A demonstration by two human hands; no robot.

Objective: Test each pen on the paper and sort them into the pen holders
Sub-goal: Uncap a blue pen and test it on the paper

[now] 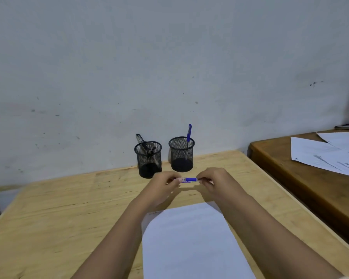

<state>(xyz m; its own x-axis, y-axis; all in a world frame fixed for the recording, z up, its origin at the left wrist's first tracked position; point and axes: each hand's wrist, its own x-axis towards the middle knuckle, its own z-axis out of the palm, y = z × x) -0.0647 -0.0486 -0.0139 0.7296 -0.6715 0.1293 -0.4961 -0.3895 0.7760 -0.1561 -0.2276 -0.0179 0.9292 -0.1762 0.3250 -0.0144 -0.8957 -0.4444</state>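
A blue pen (188, 179) lies level between my two hands, just above the table. My left hand (163, 184) pinches its left end and my right hand (212, 181) pinches its right end. Behind them stand two black mesh pen holders by the wall. The left holder (148, 160) has black pens in it. The right holder (181, 155) has one blue pen (189, 132) standing upright. A white sheet of paper (189, 242) lies on the table below my forearms, with faint marks near its top left corner.
The light wooden table (58, 218) runs up to a grey wall. A darker wooden desk (302, 178) stands to the right with several printed sheets (326, 154) and a dark object (347, 126) at its far edge.
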